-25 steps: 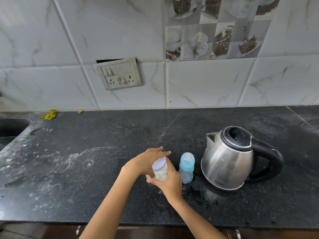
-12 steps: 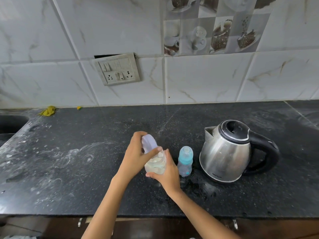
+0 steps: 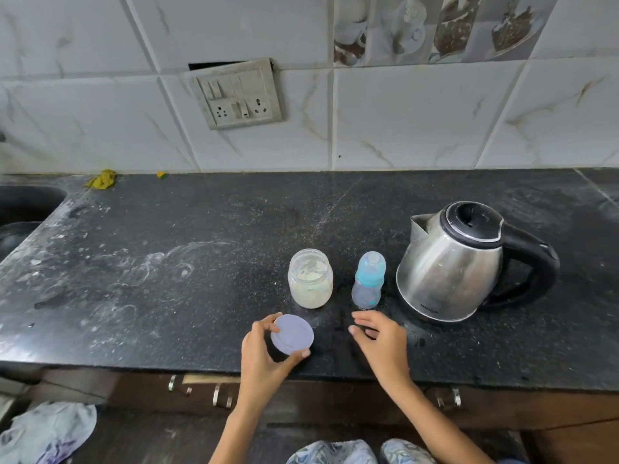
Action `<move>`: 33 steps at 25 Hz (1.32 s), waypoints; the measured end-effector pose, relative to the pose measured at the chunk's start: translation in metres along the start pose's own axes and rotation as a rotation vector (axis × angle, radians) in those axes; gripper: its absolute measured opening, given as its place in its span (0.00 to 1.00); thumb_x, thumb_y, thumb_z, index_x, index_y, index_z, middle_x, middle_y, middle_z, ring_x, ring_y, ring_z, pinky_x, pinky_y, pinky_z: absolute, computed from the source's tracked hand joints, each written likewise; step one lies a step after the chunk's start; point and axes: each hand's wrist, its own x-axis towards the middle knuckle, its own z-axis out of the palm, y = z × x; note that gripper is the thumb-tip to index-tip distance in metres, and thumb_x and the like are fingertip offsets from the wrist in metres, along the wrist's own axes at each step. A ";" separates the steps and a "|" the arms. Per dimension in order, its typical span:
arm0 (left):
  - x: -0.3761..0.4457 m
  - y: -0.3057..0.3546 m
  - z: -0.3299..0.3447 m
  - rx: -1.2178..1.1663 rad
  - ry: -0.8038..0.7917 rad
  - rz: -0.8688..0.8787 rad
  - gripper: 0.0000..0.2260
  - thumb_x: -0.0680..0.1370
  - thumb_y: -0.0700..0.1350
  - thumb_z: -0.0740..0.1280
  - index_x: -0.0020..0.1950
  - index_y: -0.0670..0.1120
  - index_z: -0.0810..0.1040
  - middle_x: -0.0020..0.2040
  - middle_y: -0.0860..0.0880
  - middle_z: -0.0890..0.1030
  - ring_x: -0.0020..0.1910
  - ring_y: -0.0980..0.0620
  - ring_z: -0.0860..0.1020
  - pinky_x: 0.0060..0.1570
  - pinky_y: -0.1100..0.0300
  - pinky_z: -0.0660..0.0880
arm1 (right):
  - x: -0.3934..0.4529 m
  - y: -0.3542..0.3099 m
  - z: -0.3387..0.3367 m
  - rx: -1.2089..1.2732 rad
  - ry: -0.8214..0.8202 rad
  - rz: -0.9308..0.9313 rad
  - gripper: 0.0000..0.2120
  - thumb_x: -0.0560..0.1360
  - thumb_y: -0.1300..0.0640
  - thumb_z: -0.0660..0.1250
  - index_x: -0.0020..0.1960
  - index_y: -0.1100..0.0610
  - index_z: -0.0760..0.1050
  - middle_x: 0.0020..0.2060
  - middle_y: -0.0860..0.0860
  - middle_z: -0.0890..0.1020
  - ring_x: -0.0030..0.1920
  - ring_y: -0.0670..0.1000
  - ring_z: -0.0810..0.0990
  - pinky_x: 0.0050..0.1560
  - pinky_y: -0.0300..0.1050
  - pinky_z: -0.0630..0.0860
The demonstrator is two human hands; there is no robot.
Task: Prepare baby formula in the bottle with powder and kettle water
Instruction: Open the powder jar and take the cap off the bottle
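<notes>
A clear jar (image 3: 311, 279) of pale formula powder stands open on the black counter (image 3: 167, 262). Its round lilac lid (image 3: 292, 333) is in my left hand (image 3: 264, 356), low over the counter just in front of the jar. Right of the jar stands a small baby bottle (image 3: 367, 280) with a blue collar and clear cap. A steel kettle (image 3: 455, 262) with a black lid and handle sits to the right of the bottle. My right hand (image 3: 382, 339) hovers empty, fingers apart, in front of the bottle.
A sink (image 3: 23, 209) lies at the far left. A yellow scrap (image 3: 102, 179) rests by the tiled wall, under a switch plate (image 3: 236, 93). Drawer handles (image 3: 221, 395) show below the counter edge. A cloth (image 3: 50, 430) lies on the floor.
My left hand has taken the lid off the jar and brought it down toward the counter. My right hand has let go of the jar, which now stands on the counter.
</notes>
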 end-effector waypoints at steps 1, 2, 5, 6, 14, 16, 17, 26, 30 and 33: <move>0.002 -0.004 0.002 0.055 -0.002 0.016 0.27 0.62 0.55 0.80 0.51 0.51 0.68 0.64 0.57 0.76 0.64 0.52 0.73 0.59 0.56 0.65 | -0.001 0.002 -0.005 0.015 0.022 -0.003 0.11 0.71 0.67 0.75 0.52 0.59 0.84 0.45 0.50 0.86 0.48 0.48 0.85 0.46 0.30 0.77; 0.004 -0.006 0.002 0.122 -0.004 0.034 0.26 0.64 0.53 0.80 0.53 0.50 0.70 0.66 0.56 0.75 0.66 0.50 0.71 0.62 0.59 0.62 | -0.001 0.003 -0.009 0.025 0.042 -0.003 0.10 0.71 0.67 0.75 0.51 0.60 0.84 0.44 0.51 0.86 0.47 0.49 0.85 0.47 0.34 0.79; 0.007 -0.006 0.002 0.285 -0.023 0.102 0.30 0.66 0.54 0.79 0.62 0.46 0.72 0.70 0.51 0.72 0.71 0.49 0.67 0.69 0.56 0.59 | -0.001 0.006 -0.018 0.057 0.105 -0.011 0.10 0.72 0.68 0.74 0.52 0.60 0.83 0.44 0.52 0.85 0.47 0.49 0.84 0.49 0.43 0.82; 0.006 -0.003 0.003 0.295 -0.006 0.125 0.30 0.66 0.55 0.78 0.63 0.47 0.72 0.69 0.51 0.72 0.70 0.50 0.68 0.68 0.55 0.60 | 0.000 0.007 -0.020 0.069 0.134 -0.017 0.12 0.72 0.68 0.73 0.54 0.60 0.82 0.46 0.52 0.84 0.49 0.49 0.84 0.50 0.44 0.82; 0.013 0.078 0.045 -0.013 -0.021 0.267 0.15 0.76 0.56 0.67 0.60 0.56 0.70 0.57 0.62 0.75 0.58 0.59 0.75 0.55 0.71 0.69 | 0.032 0.013 -0.013 0.066 0.150 0.014 0.35 0.71 0.56 0.76 0.73 0.62 0.65 0.70 0.56 0.72 0.70 0.52 0.71 0.70 0.52 0.70; 0.025 0.094 0.060 -0.059 -0.091 0.302 0.18 0.76 0.50 0.70 0.62 0.57 0.69 0.60 0.60 0.75 0.61 0.60 0.74 0.57 0.68 0.71 | 0.043 0.014 -0.011 0.086 0.093 0.029 0.38 0.69 0.56 0.77 0.74 0.61 0.64 0.71 0.55 0.72 0.71 0.53 0.70 0.71 0.52 0.68; 0.031 0.099 0.066 -0.067 -0.114 0.311 0.20 0.75 0.46 0.72 0.63 0.56 0.69 0.61 0.59 0.75 0.62 0.59 0.74 0.58 0.67 0.71 | 0.049 0.014 -0.011 0.111 0.065 0.003 0.36 0.69 0.57 0.78 0.73 0.61 0.66 0.69 0.55 0.74 0.69 0.52 0.72 0.70 0.52 0.69; 0.081 0.123 0.062 -0.096 -0.307 0.268 0.28 0.75 0.38 0.71 0.71 0.52 0.66 0.65 0.62 0.75 0.64 0.64 0.74 0.65 0.60 0.73 | 0.060 -0.009 -0.050 0.490 -0.403 -0.011 0.24 0.73 0.55 0.74 0.67 0.51 0.72 0.61 0.50 0.81 0.63 0.48 0.79 0.65 0.47 0.76; 0.100 0.142 0.048 -0.448 -0.651 0.161 0.34 0.74 0.35 0.71 0.76 0.51 0.61 0.65 0.48 0.78 0.64 0.50 0.77 0.61 0.55 0.76 | 0.066 -0.028 -0.085 0.499 -0.680 0.021 0.25 0.74 0.63 0.72 0.69 0.55 0.71 0.62 0.50 0.82 0.64 0.48 0.79 0.63 0.40 0.75; 0.106 0.150 0.046 -0.502 -0.663 0.188 0.30 0.73 0.36 0.72 0.72 0.52 0.68 0.64 0.44 0.78 0.61 0.43 0.79 0.58 0.49 0.78 | 0.069 -0.037 -0.093 0.461 -0.706 0.018 0.24 0.75 0.65 0.71 0.69 0.58 0.71 0.63 0.53 0.81 0.64 0.49 0.79 0.65 0.43 0.75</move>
